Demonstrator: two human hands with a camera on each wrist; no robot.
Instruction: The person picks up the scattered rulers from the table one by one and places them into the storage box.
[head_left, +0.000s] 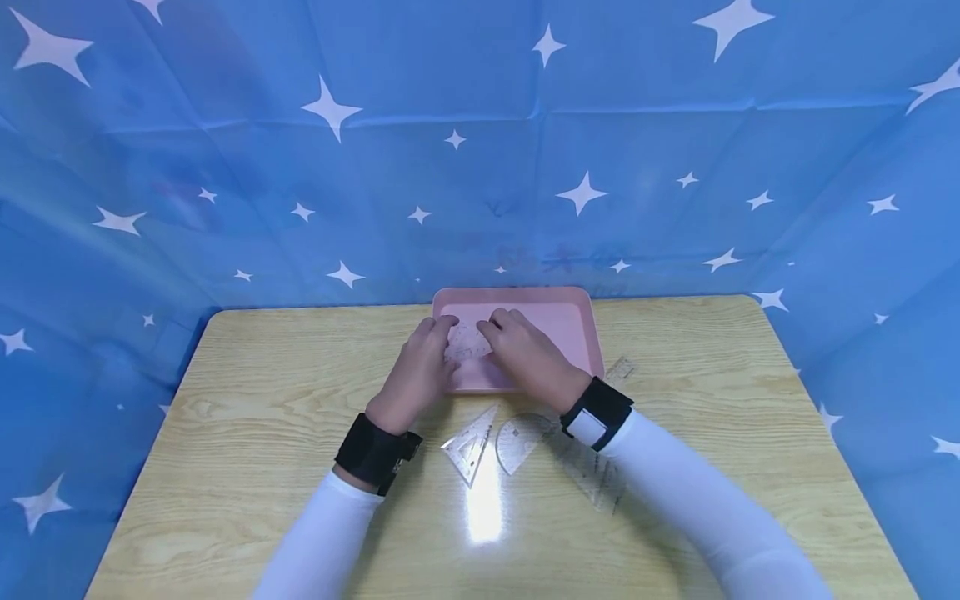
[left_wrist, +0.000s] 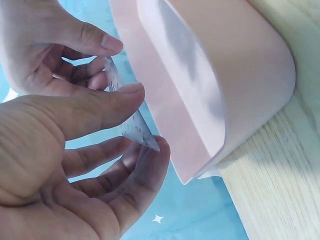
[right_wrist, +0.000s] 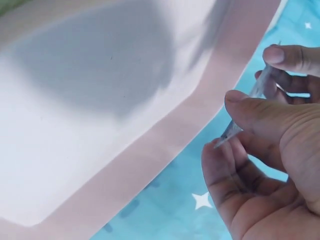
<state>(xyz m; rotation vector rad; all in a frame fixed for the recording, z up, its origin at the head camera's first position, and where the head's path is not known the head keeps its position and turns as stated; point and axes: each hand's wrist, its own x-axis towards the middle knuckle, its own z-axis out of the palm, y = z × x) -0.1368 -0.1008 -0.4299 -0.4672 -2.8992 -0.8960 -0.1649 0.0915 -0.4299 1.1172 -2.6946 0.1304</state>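
Both hands hold a thin see-through plastic piece (head_left: pixel 468 342) with small dark marks, like a flat pouch, over a pink tray (head_left: pixel 558 321). My left hand (head_left: pixel 420 367) pinches its left end between thumb and fingertips. At the other end, the thumb and fingers of my right hand (head_left: pixel 528 354) pinch it too. In the left wrist view the plastic piece (left_wrist: pixel 137 130) is seen nearly edge-on. A clear set square (head_left: pixel 469 444) and a clear protractor (head_left: pixel 519 440) lie on the table before the tray.
Under the right forearm lies another clear triangular piece (head_left: pixel 588 471), partly hidden. A clear ruler end (head_left: pixel 620 370) shows beside the tray's right corner. The wooden table (head_left: pixel 262 433) meets a blue star-patterned curtain (head_left: pixel 480 183) at the back.
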